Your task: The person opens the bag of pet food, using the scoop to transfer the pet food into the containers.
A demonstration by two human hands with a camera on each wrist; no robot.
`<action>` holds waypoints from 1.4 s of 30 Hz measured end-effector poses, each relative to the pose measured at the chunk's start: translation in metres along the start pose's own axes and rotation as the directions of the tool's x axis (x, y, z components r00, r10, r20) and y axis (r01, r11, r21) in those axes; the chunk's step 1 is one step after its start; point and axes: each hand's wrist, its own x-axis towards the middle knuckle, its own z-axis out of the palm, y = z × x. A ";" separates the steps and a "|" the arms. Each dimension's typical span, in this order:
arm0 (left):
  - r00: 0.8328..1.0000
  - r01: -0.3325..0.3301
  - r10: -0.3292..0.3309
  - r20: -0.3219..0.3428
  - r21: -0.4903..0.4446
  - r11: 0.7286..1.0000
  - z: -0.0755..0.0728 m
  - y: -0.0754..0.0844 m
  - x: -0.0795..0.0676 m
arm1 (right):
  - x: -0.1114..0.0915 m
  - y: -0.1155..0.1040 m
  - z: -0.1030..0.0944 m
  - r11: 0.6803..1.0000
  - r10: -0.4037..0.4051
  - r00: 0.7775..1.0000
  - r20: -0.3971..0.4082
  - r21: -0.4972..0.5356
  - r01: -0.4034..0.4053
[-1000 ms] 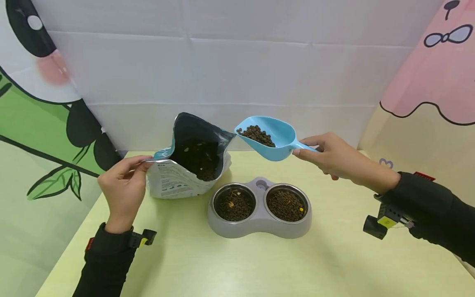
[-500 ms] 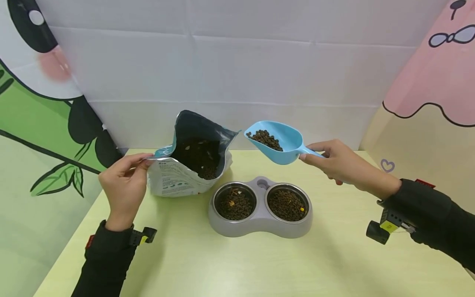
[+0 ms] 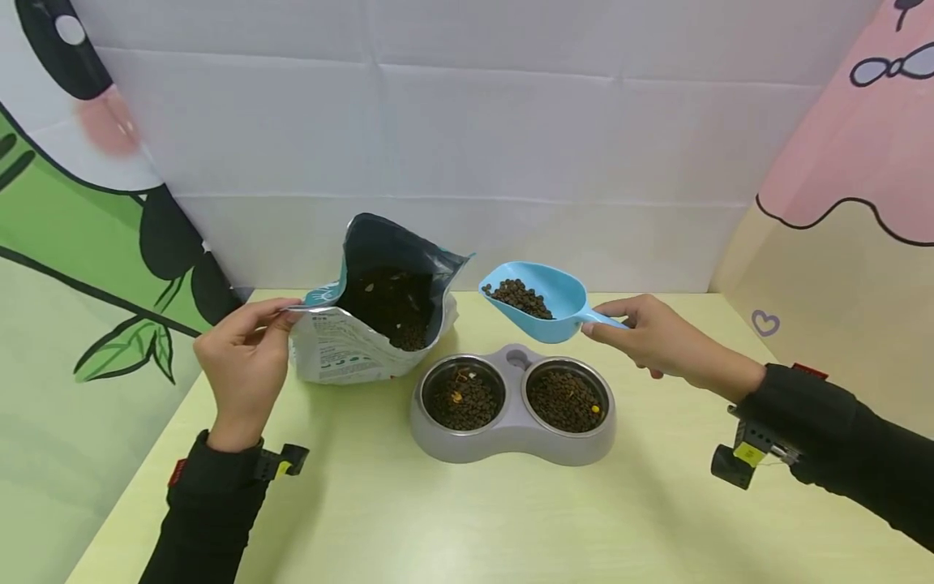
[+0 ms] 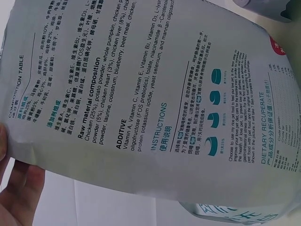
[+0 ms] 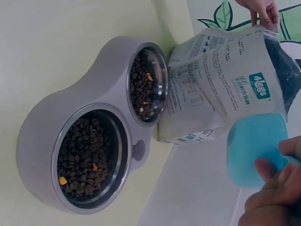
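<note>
My left hand point(image 3: 244, 361) pinches the top left corner of an open pet food bag point(image 3: 343, 349), whose dark-lined mouth gapes toward me with kibble inside. Printed text covers the bag's pale side in the left wrist view. In my right hand point(image 3: 645, 337) is the handle of a light blue scoop point(image 3: 558, 304), which carries a small heap of brown kibble point(image 3: 520, 298). The scoop hovers behind and above a grey double pet bowl point(image 3: 511, 446). Both of its steel dishes hold kibble, with some orange and yellow bits among it.
The bag and double bowl stand on a pale yellow table point(image 3: 452, 527). A white cloth backdrop point(image 3: 496, 146) rises behind the table, with cartoon-printed panels at the left and right. Each wrist wears a small camera.
The right hand has drawn the loaded scoop rightward away from the bag's mouth, then lowered it toward the bowls. The left hand keeps its pinch on the bag with little movement.
</note>
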 end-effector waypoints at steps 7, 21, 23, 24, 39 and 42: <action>1.000 0.002 -0.002 0.003 0.000 1.000 0.000 0.001 0.001 | 0.005 0.010 0.006 0.999 0.013 0.999 0.029 -0.041 -0.012; 1.000 0.003 -0.003 0.003 0.019 1.000 -0.002 0.003 0.000 | 0.008 0.026 0.022 0.995 0.038 0.994 0.101 -0.095 -0.029; 1.000 0.002 -0.002 0.003 0.018 1.000 -0.002 0.003 -0.001 | 0.008 0.026 0.024 0.994 0.043 0.992 0.118 -0.100 -0.031; 1.000 0.003 -0.003 0.004 0.018 1.000 -0.002 0.003 -0.001 | 0.007 0.026 0.025 0.994 0.046 0.991 0.128 -0.102 -0.033; 1.000 -0.001 0.001 -0.005 0.011 1.000 -0.002 0.001 -0.003 | 0.014 0.026 0.031 0.981 0.083 0.967 0.242 -0.188 -0.037; 1.000 -0.007 0.007 -0.013 0.002 1.000 -0.001 0.000 -0.003 | 0.015 0.023 0.032 0.979 0.067 0.965 0.253 -0.202 -0.015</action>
